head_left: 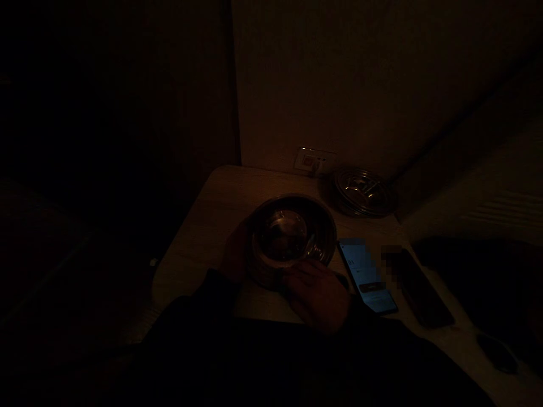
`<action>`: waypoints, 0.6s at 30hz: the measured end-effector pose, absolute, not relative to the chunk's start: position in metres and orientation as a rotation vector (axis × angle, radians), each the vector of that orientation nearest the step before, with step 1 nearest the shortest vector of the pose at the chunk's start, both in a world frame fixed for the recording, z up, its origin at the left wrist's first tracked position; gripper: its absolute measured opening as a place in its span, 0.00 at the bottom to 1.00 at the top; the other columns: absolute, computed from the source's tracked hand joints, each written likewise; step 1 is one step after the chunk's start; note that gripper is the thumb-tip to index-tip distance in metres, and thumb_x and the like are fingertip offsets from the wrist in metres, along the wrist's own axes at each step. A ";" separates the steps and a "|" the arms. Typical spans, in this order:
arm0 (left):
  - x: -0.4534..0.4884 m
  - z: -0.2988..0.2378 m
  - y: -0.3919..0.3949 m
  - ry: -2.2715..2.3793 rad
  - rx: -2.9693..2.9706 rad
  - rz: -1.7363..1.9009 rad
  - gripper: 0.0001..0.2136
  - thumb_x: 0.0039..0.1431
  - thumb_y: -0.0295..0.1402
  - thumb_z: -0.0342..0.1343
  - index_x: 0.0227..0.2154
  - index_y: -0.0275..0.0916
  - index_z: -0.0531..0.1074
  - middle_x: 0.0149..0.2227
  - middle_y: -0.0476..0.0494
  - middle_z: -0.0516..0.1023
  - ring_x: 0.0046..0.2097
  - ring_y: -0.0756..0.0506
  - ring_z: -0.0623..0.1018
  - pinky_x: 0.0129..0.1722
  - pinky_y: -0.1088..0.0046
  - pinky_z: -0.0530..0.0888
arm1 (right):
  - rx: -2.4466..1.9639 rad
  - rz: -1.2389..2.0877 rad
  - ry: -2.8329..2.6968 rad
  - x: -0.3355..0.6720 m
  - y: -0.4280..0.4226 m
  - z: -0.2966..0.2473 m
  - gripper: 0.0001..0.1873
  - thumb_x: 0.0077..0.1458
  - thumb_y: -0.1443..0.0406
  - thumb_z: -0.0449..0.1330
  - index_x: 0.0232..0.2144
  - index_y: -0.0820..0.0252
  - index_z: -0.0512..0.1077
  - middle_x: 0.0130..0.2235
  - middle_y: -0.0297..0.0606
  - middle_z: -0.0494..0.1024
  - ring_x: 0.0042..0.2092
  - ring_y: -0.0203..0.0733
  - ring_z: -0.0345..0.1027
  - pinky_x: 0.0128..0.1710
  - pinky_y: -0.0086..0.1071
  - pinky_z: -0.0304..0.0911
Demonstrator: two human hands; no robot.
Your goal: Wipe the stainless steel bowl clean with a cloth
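The room is very dark. A round metal bowl (292,234) stands on a light wooden table (203,226), with something shiny inside that I cannot make out. My left hand (234,254) curls around the bowl's left side. My right hand (317,294) rests at the bowl's near rim, fingers bent against it. Both sleeves are dark.
A lit phone (367,275) lies just right of the bowl, and a dark flat object (419,294) lies beyond it. A stack of metal plates (363,192) sits at the back by the wall, near a wall socket (314,161). A small dark object (496,350) lies at the right.
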State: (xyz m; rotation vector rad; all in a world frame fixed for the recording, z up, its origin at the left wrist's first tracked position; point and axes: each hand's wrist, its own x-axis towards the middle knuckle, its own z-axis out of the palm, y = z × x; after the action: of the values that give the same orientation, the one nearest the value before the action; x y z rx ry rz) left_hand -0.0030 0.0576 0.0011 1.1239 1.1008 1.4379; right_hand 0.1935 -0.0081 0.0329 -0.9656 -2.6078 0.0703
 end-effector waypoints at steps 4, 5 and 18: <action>-0.004 0.008 0.056 1.014 1.290 1.406 0.23 0.62 0.53 0.45 0.42 0.43 0.76 0.49 0.45 0.80 0.53 0.38 0.76 0.56 0.60 0.70 | -0.896 0.003 -2.730 0.209 -0.006 0.040 0.08 0.58 0.68 0.56 0.40 0.60 0.71 0.45 0.44 0.79 0.47 0.47 0.69 0.50 0.43 0.58; -0.004 0.011 0.056 1.012 1.301 1.405 0.22 0.61 0.52 0.45 0.42 0.43 0.77 0.49 0.45 0.80 0.53 0.38 0.76 0.56 0.60 0.71 | -0.889 -0.004 -2.744 0.209 -0.006 0.041 0.08 0.58 0.68 0.56 0.40 0.60 0.71 0.45 0.44 0.79 0.47 0.46 0.69 0.49 0.43 0.58; 0.000 0.013 0.054 1.045 1.159 1.412 0.23 0.58 0.54 0.49 0.40 0.43 0.78 0.44 0.44 0.82 0.50 0.36 0.78 0.53 0.59 0.72 | -0.748 -0.106 -2.809 0.207 0.000 0.045 0.05 0.59 0.68 0.57 0.38 0.60 0.71 0.43 0.39 0.80 0.45 0.44 0.68 0.46 0.40 0.58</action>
State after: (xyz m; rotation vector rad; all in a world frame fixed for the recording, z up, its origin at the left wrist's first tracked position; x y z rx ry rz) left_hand 0.0000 0.0543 0.0127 1.1589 1.0453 1.4123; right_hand 0.2069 -0.0004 0.0446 -0.7479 -2.8087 -0.1059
